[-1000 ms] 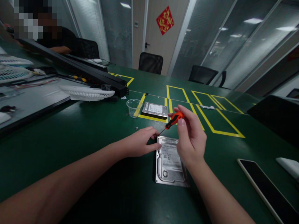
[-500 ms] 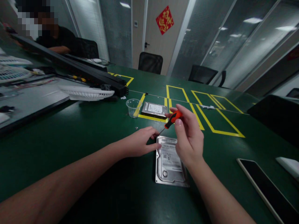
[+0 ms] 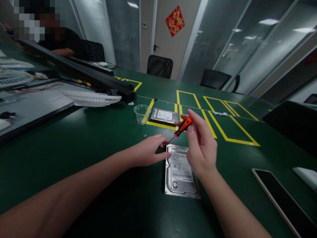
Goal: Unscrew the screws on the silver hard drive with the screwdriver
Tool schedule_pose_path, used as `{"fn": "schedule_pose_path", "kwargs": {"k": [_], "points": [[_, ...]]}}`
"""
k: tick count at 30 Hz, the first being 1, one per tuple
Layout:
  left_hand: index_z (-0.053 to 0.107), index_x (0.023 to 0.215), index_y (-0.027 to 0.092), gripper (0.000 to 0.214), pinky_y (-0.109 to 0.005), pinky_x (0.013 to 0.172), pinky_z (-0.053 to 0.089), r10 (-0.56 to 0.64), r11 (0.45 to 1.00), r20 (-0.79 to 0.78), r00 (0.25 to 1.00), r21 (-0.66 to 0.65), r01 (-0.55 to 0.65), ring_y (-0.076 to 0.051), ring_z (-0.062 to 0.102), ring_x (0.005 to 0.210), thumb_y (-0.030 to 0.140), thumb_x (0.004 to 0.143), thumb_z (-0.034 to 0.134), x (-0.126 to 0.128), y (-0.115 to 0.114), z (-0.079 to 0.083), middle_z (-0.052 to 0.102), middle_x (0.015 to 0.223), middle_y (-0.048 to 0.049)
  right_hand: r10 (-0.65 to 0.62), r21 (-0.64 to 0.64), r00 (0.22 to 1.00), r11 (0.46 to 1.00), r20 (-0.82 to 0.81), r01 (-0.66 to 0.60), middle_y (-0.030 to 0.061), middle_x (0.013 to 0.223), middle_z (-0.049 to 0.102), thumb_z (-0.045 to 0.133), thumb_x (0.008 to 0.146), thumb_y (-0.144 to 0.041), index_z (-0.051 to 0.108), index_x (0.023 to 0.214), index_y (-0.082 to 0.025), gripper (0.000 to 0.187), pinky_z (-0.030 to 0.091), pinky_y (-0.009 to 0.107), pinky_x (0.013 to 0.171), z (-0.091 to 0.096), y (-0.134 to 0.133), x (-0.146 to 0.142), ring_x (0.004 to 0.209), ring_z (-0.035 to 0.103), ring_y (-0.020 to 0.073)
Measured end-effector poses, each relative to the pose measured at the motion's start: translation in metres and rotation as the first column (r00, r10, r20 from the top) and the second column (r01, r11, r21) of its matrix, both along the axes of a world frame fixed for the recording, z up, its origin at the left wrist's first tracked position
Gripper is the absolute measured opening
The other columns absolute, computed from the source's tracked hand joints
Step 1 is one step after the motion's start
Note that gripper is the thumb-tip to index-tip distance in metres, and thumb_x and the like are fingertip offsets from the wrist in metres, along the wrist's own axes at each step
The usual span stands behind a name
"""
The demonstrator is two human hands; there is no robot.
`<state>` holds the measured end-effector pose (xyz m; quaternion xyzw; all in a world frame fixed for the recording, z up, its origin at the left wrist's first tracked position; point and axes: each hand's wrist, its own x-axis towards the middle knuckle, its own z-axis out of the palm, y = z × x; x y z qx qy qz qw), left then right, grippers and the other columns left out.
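A silver hard drive lies label up on the green table in front of me. My left hand grips its upper left corner, with the thumb on the top face and the fingers at the far edge. In my right hand is a red and black screwdriver, held by its handle and tilted. Its thin shaft points down to that same corner, close to my left fingertips. The exact contact of the tip is too small to make out. A few tiny metal pieces, perhaps screws, lie left of the drive.
A clear plastic cup stands beside a second hard drive inside a yellow tape frame. To the right lies a phone. White fan grilles and a long black rail occupy the left. Another person sits at the far left.
My right fingers have shifted slightly and the screwdriver handle has turned a little. The left hand and the drive stay in place.
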<state>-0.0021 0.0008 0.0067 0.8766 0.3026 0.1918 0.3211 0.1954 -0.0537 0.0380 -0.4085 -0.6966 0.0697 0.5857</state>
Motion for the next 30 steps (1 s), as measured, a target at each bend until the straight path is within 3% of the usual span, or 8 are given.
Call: {"fn": "schedule_pose_path", "kwargs": {"k": [6,12,18,21,26,30], "points": [[0.066,0.126,0.017,0.040,-0.042,0.096,0.055,0.008,1.000,-0.001,1.000,-0.018,-0.008,-0.028,0.067,0.108,0.045,0.098,0.071,-0.0004,-0.0002,0.0010,0.069,0.121,-0.0117,-0.092,0.043,0.996,0.995,-0.004,0.092,0.0058,0.122,0.073,0.068,0.101,-0.031,0.066,0.143,-0.035,0.042,0.064,0.046,0.093,-0.0038,0.0044,0.0007,0.103,0.073,0.0221],[0.067,0.123,0.017,0.037,-0.041,0.094,0.055,-0.007,1.000,0.008,1.000,0.001,0.007,-0.026,0.067,0.105,0.046,0.099,0.071,-0.0003,0.0008,-0.0006,0.069,0.118,-0.0104,-0.025,-0.008,1.000,1.000,-0.016,0.025,0.0066,0.135,0.073,0.052,0.108,-0.028,0.059,0.151,-0.036,0.044,0.061,0.050,0.108,-0.0023,0.0014,0.0006,0.120,0.073,0.0238],[0.066,0.125,0.017,0.040,-0.040,0.095,0.055,0.007,1.000,-0.006,1.000,-0.019,-0.007,-0.027,0.067,0.107,0.046,0.098,0.071,0.0005,-0.0010,0.0029,0.069,0.120,-0.0111,-0.048,0.026,0.998,0.998,-0.039,0.049,0.0078,0.128,0.070,0.065,0.102,-0.029,0.063,0.146,-0.035,0.045,0.065,0.048,0.094,-0.0056,0.0057,-0.0003,0.102,0.072,0.0220],[0.066,0.125,0.017,0.041,-0.041,0.096,0.055,0.011,1.000,-0.015,1.000,-0.017,-0.011,-0.028,0.067,0.108,0.047,0.098,0.071,0.0004,-0.0011,0.0030,0.070,0.120,-0.0118,-0.069,0.045,0.997,0.997,-0.019,0.070,0.0072,0.124,0.070,0.071,0.099,-0.030,0.065,0.143,-0.036,0.045,0.065,0.047,0.091,-0.0055,0.0067,0.0005,0.102,0.071,0.0226],[0.067,0.122,0.019,0.037,-0.039,0.093,0.055,0.001,1.000,0.009,1.000,0.008,-0.001,-0.027,0.067,0.106,0.046,0.097,0.071,-0.0003,0.0010,-0.0015,0.070,0.118,-0.0105,0.016,-0.031,0.998,0.999,-0.060,-0.018,0.0082,0.143,0.069,0.056,0.107,-0.029,0.057,0.153,-0.035,0.046,0.064,0.051,0.103,-0.0041,0.0027,0.0000,0.120,0.073,0.0251],[0.067,0.121,0.019,0.037,-0.039,0.093,0.055,0.000,1.000,0.015,1.000,0.005,0.000,-0.026,0.067,0.105,0.047,0.098,0.071,-0.0004,0.0011,-0.0022,0.070,0.118,-0.0100,-0.025,-0.005,0.998,1.000,-0.057,0.025,0.0082,0.134,0.071,0.058,0.105,-0.029,0.059,0.151,-0.034,0.046,0.065,0.051,0.101,-0.0053,0.0037,0.0002,0.112,0.074,0.0246]]}}
